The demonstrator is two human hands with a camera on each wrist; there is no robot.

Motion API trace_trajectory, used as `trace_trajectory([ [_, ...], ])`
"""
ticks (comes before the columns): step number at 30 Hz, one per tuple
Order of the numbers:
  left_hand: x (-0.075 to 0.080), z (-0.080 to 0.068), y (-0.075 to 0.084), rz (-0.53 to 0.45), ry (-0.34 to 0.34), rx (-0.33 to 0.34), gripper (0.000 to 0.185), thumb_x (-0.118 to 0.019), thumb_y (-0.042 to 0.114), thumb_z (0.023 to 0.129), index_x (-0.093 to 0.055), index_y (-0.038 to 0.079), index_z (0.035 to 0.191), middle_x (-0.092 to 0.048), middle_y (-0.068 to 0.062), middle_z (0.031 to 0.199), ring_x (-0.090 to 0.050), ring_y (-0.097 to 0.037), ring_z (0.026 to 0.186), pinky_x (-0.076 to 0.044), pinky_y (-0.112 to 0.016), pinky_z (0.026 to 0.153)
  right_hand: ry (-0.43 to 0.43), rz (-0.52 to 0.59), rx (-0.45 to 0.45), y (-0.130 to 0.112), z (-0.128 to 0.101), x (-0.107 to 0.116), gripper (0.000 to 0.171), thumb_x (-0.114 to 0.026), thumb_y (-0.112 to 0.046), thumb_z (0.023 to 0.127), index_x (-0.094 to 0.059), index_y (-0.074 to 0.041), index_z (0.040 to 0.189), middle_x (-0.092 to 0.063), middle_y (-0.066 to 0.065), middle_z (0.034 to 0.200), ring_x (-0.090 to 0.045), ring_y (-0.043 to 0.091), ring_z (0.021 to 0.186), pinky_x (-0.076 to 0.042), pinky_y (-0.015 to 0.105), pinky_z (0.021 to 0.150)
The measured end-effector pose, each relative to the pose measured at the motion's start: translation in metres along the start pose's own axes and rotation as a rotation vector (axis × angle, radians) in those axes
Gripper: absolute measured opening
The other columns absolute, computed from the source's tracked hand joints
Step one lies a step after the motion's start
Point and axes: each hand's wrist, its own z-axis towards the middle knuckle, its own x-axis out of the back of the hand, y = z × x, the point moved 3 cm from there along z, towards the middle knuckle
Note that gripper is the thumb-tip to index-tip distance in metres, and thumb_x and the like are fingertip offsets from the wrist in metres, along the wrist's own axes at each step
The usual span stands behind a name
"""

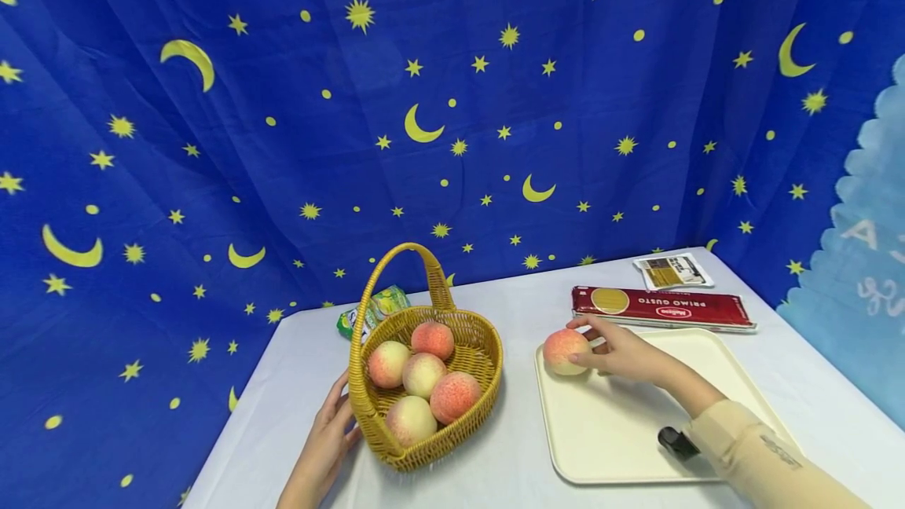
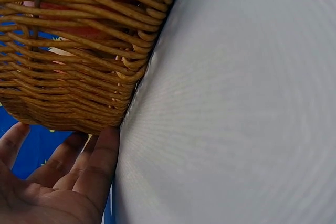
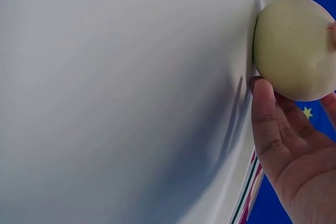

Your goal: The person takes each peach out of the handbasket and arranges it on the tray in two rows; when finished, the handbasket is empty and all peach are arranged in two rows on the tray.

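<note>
A yellow wicker basket [image 1: 488,383] with a tall arched handle holds several pink-and-cream peaches [image 1: 456,397]. My left hand [image 1: 329,432] is at the basket's left side, its extended fingertips touching the woven wall low down; the left wrist view shows these fingers [image 2: 100,166] against the weave, close to the tablecloth. Over at the cream tray [image 1: 608,438], my right hand [image 1: 622,352] holds one peach [image 1: 564,350] by its side, at the tray's far left corner. In the right wrist view the pale underside of that peach [image 3: 294,51] sits low by the tray's rim, fingers bent about it.
Behind the tray lie a long red pasta packet [image 1: 665,308] and a small white-and-gold sachet [image 1: 674,271]. A green packet [image 1: 385,303] is partly hidden behind the basket. A blue star-and-moon curtain [image 1: 467,179] hangs along the back of the white-covered table [image 1: 519,446].
</note>
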Motion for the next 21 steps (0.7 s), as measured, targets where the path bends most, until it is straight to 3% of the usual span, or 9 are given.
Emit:
trace_trajectory([
  [9,0.001,-0.001,0.0,0.003,0.004,-0.011,0.073,-0.05,0.047,0.113,-0.019,0.02,0.173,-0.037,-0.024,0.169,-0.039,-0.041,0.155,-0.039,-0.066,0.125,-0.029,-0.08,0.037,-0.004,0.004,-0.001,0.055,-0.076,-0.023,0.101,-0.051,0.0,0.145,-0.067,0.025,0.132,-0.075,0.031,0.109,-0.06,0.036,0.089],
  [14,0.001,-0.001,-0.001,0.005,-0.001,-0.02,0.071,-0.049,0.046,0.114,-0.019,0.02,0.173,-0.039,-0.024,0.168,-0.042,-0.038,0.153,-0.04,-0.065,0.124,-0.02,-0.137,0.08,-0.01,0.005,0.003,0.055,-0.075,-0.022,0.101,-0.051,0.003,0.144,-0.065,0.029,0.136,-0.073,0.036,0.113,-0.063,0.049,0.096],
  [21,0.001,-0.001,-0.001,-0.002,-0.005,-0.021,0.071,-0.049,0.046,0.114,-0.019,0.021,0.173,-0.038,-0.023,0.168,-0.04,-0.038,0.155,-0.04,-0.065,0.125,0.069,-0.237,0.14,-0.031,0.014,0.014,0.049,-0.075,-0.023,0.101,-0.057,0.0,0.14,-0.065,0.028,0.139,-0.066,0.047,0.126,-0.057,0.061,0.107],
])
